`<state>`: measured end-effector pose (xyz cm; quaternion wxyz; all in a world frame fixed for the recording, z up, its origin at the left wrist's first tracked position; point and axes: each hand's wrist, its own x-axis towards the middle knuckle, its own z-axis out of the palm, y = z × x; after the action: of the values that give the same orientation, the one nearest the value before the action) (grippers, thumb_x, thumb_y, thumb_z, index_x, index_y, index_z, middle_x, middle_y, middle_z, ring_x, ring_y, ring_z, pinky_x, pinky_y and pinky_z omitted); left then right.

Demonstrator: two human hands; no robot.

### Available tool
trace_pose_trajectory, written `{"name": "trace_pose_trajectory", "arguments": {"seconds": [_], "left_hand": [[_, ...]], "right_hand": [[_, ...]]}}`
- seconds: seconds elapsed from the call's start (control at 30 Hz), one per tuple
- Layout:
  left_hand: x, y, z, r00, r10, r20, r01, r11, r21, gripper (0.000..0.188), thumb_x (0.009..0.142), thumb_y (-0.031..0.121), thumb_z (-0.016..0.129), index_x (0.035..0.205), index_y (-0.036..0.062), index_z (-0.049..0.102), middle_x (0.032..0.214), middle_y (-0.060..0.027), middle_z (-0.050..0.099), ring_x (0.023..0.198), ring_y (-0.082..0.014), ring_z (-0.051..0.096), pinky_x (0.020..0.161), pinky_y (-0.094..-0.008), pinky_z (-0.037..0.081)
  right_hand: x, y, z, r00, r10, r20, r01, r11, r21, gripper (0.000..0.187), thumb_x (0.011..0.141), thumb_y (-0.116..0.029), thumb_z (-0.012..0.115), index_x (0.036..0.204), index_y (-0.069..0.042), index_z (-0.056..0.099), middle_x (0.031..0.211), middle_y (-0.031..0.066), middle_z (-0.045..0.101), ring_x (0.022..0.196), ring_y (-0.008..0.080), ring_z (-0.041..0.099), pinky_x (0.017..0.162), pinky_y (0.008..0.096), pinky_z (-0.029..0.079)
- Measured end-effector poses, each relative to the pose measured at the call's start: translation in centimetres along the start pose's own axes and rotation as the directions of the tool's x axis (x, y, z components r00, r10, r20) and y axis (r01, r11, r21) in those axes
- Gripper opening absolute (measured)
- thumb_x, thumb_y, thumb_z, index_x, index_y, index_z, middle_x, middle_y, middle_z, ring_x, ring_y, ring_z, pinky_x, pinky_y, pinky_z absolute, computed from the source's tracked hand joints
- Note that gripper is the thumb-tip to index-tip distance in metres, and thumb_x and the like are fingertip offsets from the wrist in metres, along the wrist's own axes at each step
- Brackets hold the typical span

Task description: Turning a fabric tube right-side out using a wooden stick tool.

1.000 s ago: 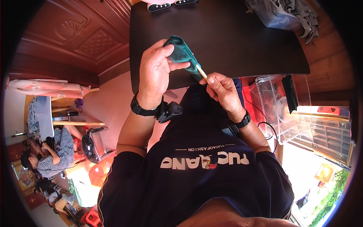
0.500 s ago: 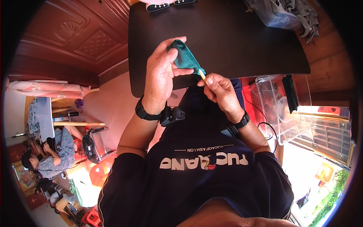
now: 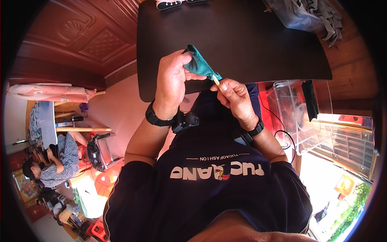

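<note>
A small piece of dark green velvety cloth (image 3: 198, 63) is held up over the near edge of the black table (image 3: 225, 36). My left hand (image 3: 171, 76) pinches its left side between thumb and fingers. A thin pale stick (image 3: 216, 80), light like wood or bamboo, is gripped in my right hand (image 3: 234, 97) between thumb and forefinger. The stick's tip meets the lower right corner of the cloth; whether it goes inside cannot be made out. My right fingers also sit close to that corner. Black straps circle both wrists.
At the table's far right stands a clear bin (image 3: 298, 16) with grey cloth strips. A clear plastic box (image 3: 302, 113) with black cloth over its rim is at my right. Pink-and-black shoes (image 3: 169, 4) show at the far edge. Another person (image 3: 60, 161) sits at left.
My left fingers have shifted on the green cloth, and its upper end now stands out in a point. The right hand with the stick has hardly moved.
</note>
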<state>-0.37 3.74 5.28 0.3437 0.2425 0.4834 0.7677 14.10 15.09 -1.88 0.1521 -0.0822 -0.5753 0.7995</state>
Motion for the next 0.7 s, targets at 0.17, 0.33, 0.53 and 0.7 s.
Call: {"name": "trace_pose_trajectory", "arguments": {"seconds": [0.17,0.33,0.53,0.7], "left_hand": [[-0.3,0.1,0.3,1.0,-0.018,-0.001,0.018,0.999,-0.039,0.028,0.086,0.018,0.047,0.098,-0.0046,0.057,0.089,-0.0108,0.062,0.075,-0.02,0.066,0.068,-0.0343,0.058],[0.1,1.3,1.1,0.997,0.07,-0.018,-0.07,0.997,-0.029,0.034,0.085,0.015,0.045,0.113,-0.0033,0.051,0.106,-0.0177,0.061,0.094,-0.0273,0.065,0.067,-0.0333,0.058],[0.8,1.3,-0.7,0.995,0.024,0.099,-0.014,0.995,-0.096,0.022,0.084,0.01,0.045,0.1,-0.0021,0.054,0.106,-0.0202,0.063,0.095,-0.0308,0.066,0.045,-0.0225,0.051],[0.7,1.6,-1.4,0.988,0.03,0.15,-0.021,0.998,-0.057,0.024,0.082,0.008,0.045,0.103,0.0,0.055,0.105,-0.019,0.063,0.091,-0.0287,0.067,0.044,-0.0216,0.049]], "right_hand": [[0.1,0.2,0.1,0.999,0.043,0.014,-0.044,0.986,0.16,0.033,0.097,-0.031,0.049,0.092,-0.002,0.064,0.054,-0.0045,0.042,0.047,0.0036,0.033,0.042,0.0195,0.025],[0.6,-0.6,-0.2,0.997,0.062,0.038,-0.066,0.991,0.114,0.039,0.098,-0.036,0.044,0.091,-0.002,0.063,0.052,-0.0007,0.045,0.042,0.0041,0.033,0.039,0.0193,0.024],[0.2,-1.2,-0.2,0.99,0.127,0.053,-0.125,0.991,-0.048,0.041,0.098,-0.038,0.042,0.091,-0.003,0.062,0.051,0.0009,0.049,0.04,0.0041,0.038,0.039,0.0177,0.028],[0.2,-1.3,-0.3,0.998,0.058,-0.013,-0.058,0.995,-0.083,0.03,0.096,-0.031,0.051,0.09,-0.004,0.063,0.057,-0.0015,0.052,0.044,0.0028,0.04,0.041,0.017,0.031]]}}
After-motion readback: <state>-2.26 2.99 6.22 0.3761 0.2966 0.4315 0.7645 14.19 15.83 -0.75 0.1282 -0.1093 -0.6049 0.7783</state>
